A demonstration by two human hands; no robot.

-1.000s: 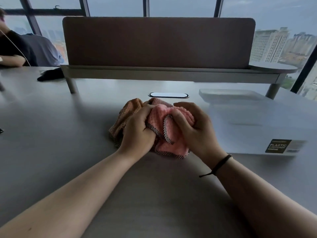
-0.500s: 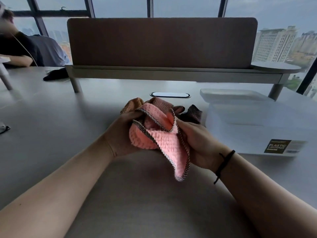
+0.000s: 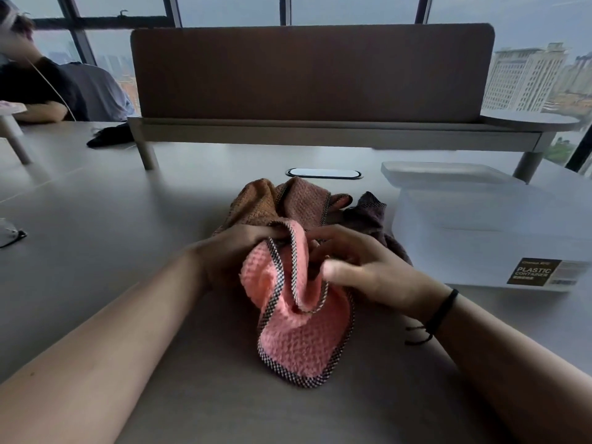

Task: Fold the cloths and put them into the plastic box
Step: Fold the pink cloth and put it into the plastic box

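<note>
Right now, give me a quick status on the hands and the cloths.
Left hand shut on the fluffy pink cloth; right hand fingering its edge, blurred. Cloth bunched, unfolded. Orange cloth and dark cloth wait behind. White plastic box unobstructed.

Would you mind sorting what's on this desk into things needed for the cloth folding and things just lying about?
Needed: pink cloth, orange cloth, dark cloth, plastic box, lid.
Lying about: black item, desk divider, cable port.
</note>
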